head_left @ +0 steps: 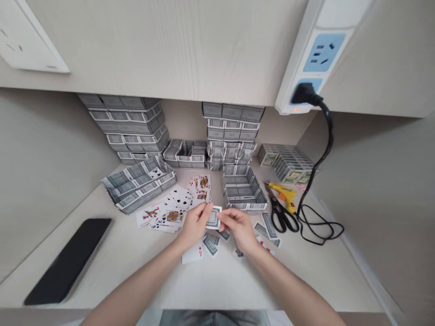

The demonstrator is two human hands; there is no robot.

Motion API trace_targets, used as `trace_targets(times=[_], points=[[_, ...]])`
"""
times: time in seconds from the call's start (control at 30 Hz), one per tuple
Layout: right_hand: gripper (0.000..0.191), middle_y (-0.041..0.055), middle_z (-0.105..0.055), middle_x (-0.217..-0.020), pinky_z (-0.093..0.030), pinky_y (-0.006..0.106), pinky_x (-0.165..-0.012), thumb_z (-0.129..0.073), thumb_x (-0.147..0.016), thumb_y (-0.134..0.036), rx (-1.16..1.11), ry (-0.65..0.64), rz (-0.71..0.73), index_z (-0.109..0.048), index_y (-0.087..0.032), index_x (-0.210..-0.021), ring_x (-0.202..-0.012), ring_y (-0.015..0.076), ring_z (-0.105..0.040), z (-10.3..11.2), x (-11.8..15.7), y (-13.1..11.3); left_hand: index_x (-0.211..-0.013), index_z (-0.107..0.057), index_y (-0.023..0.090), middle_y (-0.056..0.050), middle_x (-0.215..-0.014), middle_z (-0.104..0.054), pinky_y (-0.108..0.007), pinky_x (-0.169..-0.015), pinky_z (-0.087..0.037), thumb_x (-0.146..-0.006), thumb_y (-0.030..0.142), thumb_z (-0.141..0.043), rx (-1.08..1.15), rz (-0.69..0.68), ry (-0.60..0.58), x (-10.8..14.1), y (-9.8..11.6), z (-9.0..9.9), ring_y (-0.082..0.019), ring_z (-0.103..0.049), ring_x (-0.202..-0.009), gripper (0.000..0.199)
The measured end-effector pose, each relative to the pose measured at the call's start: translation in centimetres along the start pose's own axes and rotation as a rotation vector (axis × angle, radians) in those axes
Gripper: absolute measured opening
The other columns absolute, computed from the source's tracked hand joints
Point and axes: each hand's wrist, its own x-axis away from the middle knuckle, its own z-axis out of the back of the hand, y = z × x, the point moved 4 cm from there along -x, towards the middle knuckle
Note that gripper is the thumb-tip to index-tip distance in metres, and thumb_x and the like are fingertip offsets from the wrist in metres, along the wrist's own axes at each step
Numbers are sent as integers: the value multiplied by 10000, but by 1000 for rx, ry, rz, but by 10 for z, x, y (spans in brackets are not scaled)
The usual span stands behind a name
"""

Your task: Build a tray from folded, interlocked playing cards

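Note:
Over the middle of the desk, a playing card is held between my hands, its grey patterned back toward me. My left hand pinches its left side, thumb on top. At the right edge, the fingers of my right hand are closed on the same card. Whether it is one card or a small stack, I cannot tell. Below the hands lie loose face-down cards and a face-up ace of diamonds. Spread out beyond my left hand are face-up cards, with a joker among them.
Trays built from cards stand behind, before tall card stacks. On the right are black-handled scissors, a yellow glue gun and its cord from a power strip. A phone lies left.

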Motion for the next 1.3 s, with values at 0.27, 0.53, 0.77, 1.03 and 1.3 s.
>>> trace_targets(times=[0.27,0.53,0.77,1.03,1.3], points=[[204,-20,-559,-444,-245,199,-389,-657,-674,-339,-34,-28,-15,-619,-141,-645,-375,53,-357,-3,1,1,-588,-428,157,51,-522,-384,-186,-465,-311,-804,445,-430,9,-12,-2,1,-1,0,-75,-375,-495,360],[226,-23,-561,-435,-248,189,-381,-648,-678,-352,-25,-105,-83,-590,-136,-642,-357,50,-376,-2,-2,2,-583,-422,157,53,-525,-394,-184,-464,-312,-797,436,-442,25,-9,-65,-3,-1,1,-69,-370,-486,352],[343,-37,-542,-433,-311,188,-398,-622,-671,-474,137,-203,-67,-517,-160,-581,-373,63,-418,-3,-6,6,-546,-406,161,50,-501,-395,-191,-464,-304,-783,445,-451,-26,-21,-107,-5,-3,0,-76,-374,-486,373],[348,-28,-543,-435,-322,199,-424,-610,-696,-447,150,-241,-32,-526,-159,-518,-390,65,-406,-3,-5,4,-559,-419,151,53,-510,-374,-188,-454,-293,-790,440,-452,8,-7,-164,-4,-3,-1,-67,-358,-481,372],[322,-31,-543,-445,-304,206,-435,-648,-656,-441,89,-186,-46,-541,-162,-538,-397,70,-404,-2,-4,6,-602,-473,138,24,-523,-471,-194,-440,-328,-783,508,-432,160,62,-172,-2,-5,-5,-76,-408,-468,414]])
